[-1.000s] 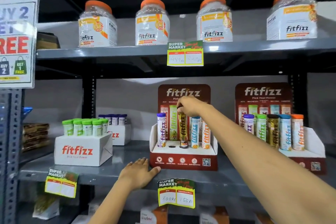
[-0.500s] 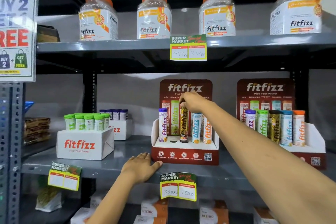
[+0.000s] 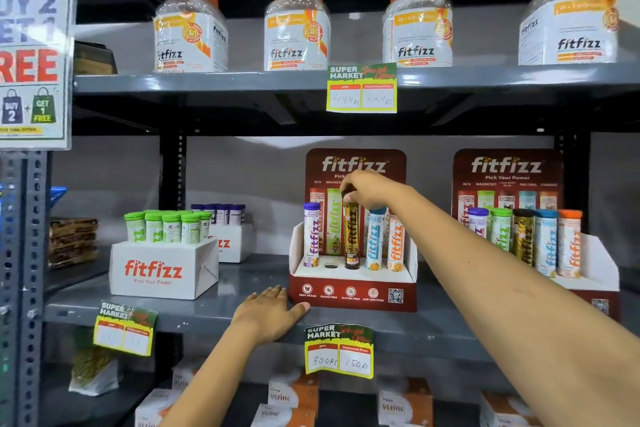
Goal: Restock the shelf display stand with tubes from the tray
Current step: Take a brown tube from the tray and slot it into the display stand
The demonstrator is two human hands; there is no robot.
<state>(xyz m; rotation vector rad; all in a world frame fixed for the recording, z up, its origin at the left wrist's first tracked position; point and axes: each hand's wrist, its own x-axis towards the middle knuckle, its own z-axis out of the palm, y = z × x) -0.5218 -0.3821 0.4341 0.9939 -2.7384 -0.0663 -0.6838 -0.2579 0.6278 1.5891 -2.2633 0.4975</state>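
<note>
Two shelves of grey metal fill your view, and the middle shelf (image 3: 242, 282) is where your hands are. At the far left a flat paper sign (image 3: 33, 55) hangs on the post with holes in it. Next comes a white cardboard tray (image 3: 162, 269) with round green-capped tubes (image 3: 166, 227) standing straight up in it. Bare shelf lies open between that tray and the red display stand (image 3: 353, 288), so there is room to move there.

Your left hand (image 3: 268, 312) lies flat and open on the front edge of the shelf. It holds nothing, and its thumb is just beside the stand's bottom left corner.

The stand is shiny red card with a white top that has round holes. A purple-capped tube (image 3: 311, 236) stands at its left end. One hole (image 3: 330, 266) next to it has no tube in it.

Your right hand (image 3: 363, 189) is closed over the top of the gold tube (image 3: 351, 236), and your fingers pinch its cap. The gold tube stands tall and straight, cap up, with its bottom end down in the middle hole. A blue tube (image 3: 375, 241) and an orange tube (image 3: 394, 243) stand close on its right, so that side is tight.

Further right a second stand (image 3: 595, 263) is full with five tubes.
</note>
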